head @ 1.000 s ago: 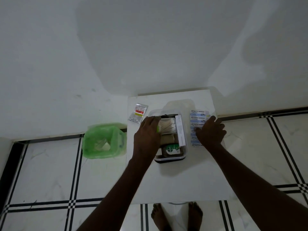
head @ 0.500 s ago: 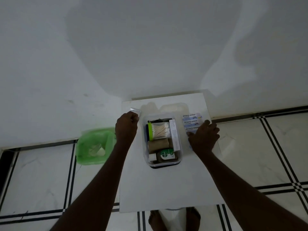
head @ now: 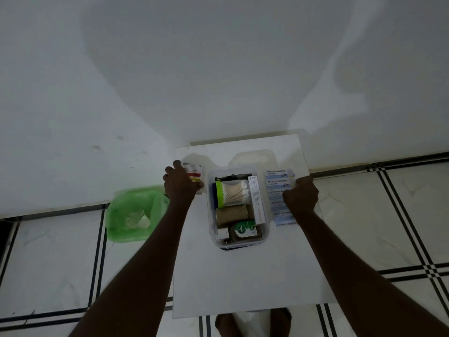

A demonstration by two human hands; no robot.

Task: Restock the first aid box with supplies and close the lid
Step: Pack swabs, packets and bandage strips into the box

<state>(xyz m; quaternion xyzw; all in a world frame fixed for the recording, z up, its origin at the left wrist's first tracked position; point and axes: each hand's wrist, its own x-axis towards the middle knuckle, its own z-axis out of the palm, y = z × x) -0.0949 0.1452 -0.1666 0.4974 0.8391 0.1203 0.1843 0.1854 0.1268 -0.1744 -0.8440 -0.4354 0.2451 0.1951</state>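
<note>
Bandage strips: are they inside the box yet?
No, the bandage strips lie on the table to the right of the box, under the right hand.

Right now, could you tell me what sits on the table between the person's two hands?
In the head view, the open first aid box stands between the left hand and right hand, already holding cotton swabs.

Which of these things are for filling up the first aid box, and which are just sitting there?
For the job:
first aid box
sachet under the left hand
antiseptic bandage strips under the right hand
clear lid behind the box

Just there:
green bin on the floor
white table
</note>
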